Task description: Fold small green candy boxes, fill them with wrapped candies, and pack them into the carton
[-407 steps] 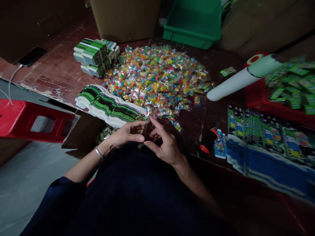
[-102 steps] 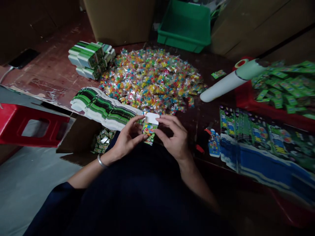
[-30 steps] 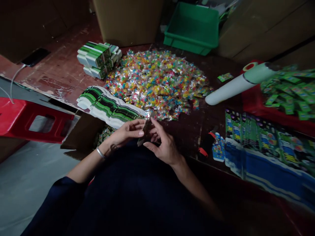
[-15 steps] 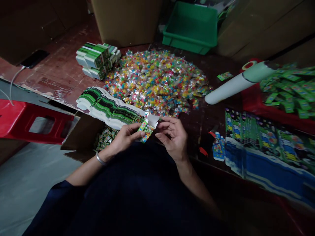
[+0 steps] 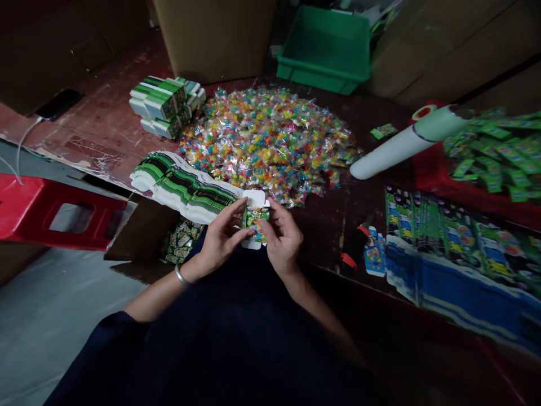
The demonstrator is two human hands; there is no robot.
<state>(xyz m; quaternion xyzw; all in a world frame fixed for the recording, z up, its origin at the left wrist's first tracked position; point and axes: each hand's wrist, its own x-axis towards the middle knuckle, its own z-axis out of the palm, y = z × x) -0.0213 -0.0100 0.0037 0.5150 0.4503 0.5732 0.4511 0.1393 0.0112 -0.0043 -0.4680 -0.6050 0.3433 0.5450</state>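
Between both hands is a small printed candy box (image 5: 252,216), its white end flaps sticking out at top and bottom. My left hand (image 5: 220,237) grips its left side with thumb and fingers. On the other side, my right hand (image 5: 282,237) pinches the right edge, thumb on the front face. Just beyond lies a fanned row of flat green-and-white cartons (image 5: 186,186). Behind them spreads a heap of clear candy packets (image 5: 270,141) with many-coloured sweets. Below the left hand's side, an open cardboard box (image 5: 139,231) contains many small filled boxes (image 5: 181,239).
Bundled carton stacks (image 5: 156,104) stand at the back left, near a phone (image 5: 61,104). A green tray (image 5: 323,53) sits behind the heap. Rightward are a white roll (image 5: 389,151), a red-handled cutter (image 5: 350,259), printed sheets (image 5: 465,282) and a red bin (image 5: 431,169). A red stool (image 5: 25,206) is left.
My right hand has moved left and closed on the candy box, which it was just beside before. The box has turned from tilted to upright, its printed face toward me.
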